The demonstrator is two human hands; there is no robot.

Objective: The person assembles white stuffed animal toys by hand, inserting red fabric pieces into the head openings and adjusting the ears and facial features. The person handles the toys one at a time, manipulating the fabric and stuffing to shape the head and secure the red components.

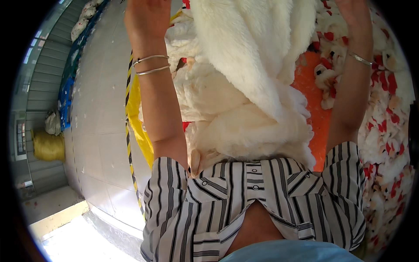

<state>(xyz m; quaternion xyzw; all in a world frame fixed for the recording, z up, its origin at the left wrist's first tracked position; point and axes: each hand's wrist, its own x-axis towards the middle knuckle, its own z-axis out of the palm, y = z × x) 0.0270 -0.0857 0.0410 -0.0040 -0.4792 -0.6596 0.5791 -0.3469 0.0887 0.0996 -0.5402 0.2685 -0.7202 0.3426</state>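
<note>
Both arms reach up to the top edge of the head view. Part of my left hand (147, 8) shows there, its fingers cut off by the edge. At the top right my right hand (352, 7) is cut off the same way. Between my forearms hangs a long piece of white plush fabric (255, 48), folded, its lower end tapering toward my lap. Whether my hands grip it does not show. Beneath it lies more cream-white plush (244, 126), heaped against my striped shirt. A small beige piece (195, 162) sits by my left elbow.
A large pile of white plush pieces with red and beige parts (388, 113) spreads along the right. An orange surface (317, 109) shows beside the plush. To the left are yellow sheeting (139, 118), black-and-yellow floor tape (128, 100), grey floor (98, 105) and a yellow bundle (49, 146).
</note>
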